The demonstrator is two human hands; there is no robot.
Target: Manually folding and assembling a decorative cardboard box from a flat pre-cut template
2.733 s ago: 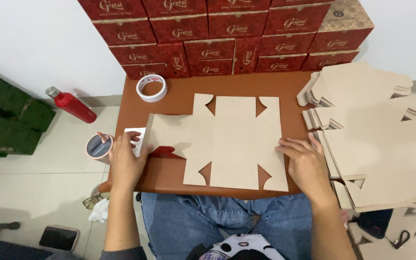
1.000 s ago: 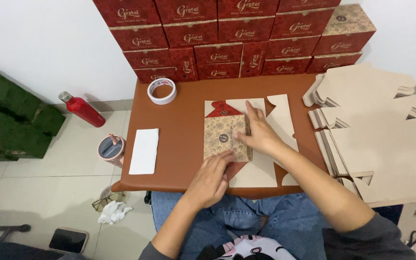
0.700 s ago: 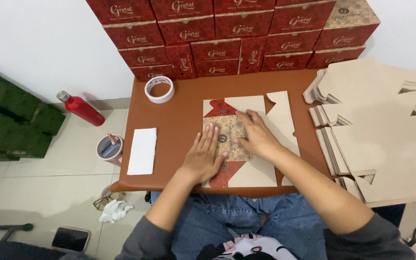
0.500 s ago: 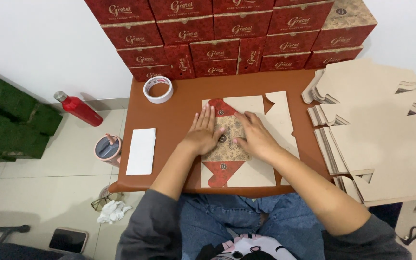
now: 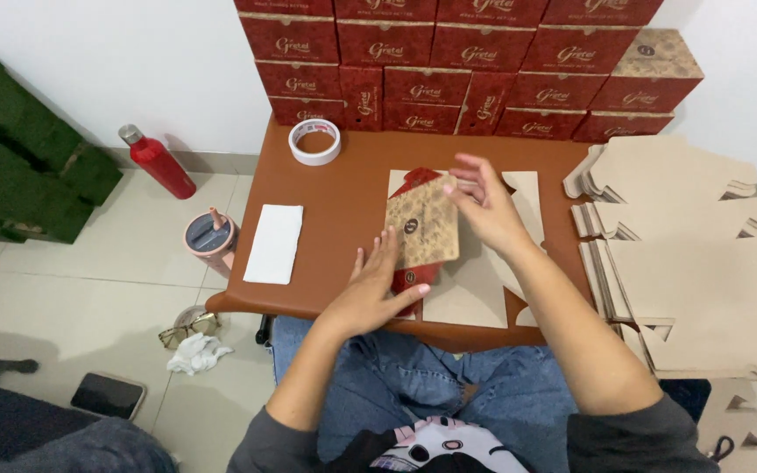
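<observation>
Since the earlier frame we have raised the patterned panel of the flat box blank (image 5: 449,254) on the brown table (image 5: 343,201), left hand (image 5: 377,289) pressing open-palmed, right hand (image 5: 484,206) loosely steadying it; remaining folds outstanding.

The flat cardboard box blank (image 5: 484,280) is lying on the brown surface (image 5: 343,201), plain tan inner face showing. One patterned brown panel (image 5: 422,223) is standing folded over the blank's left part, tilted, with red-printed flaps (image 5: 409,278) showing at its near and far ends.
</observation>
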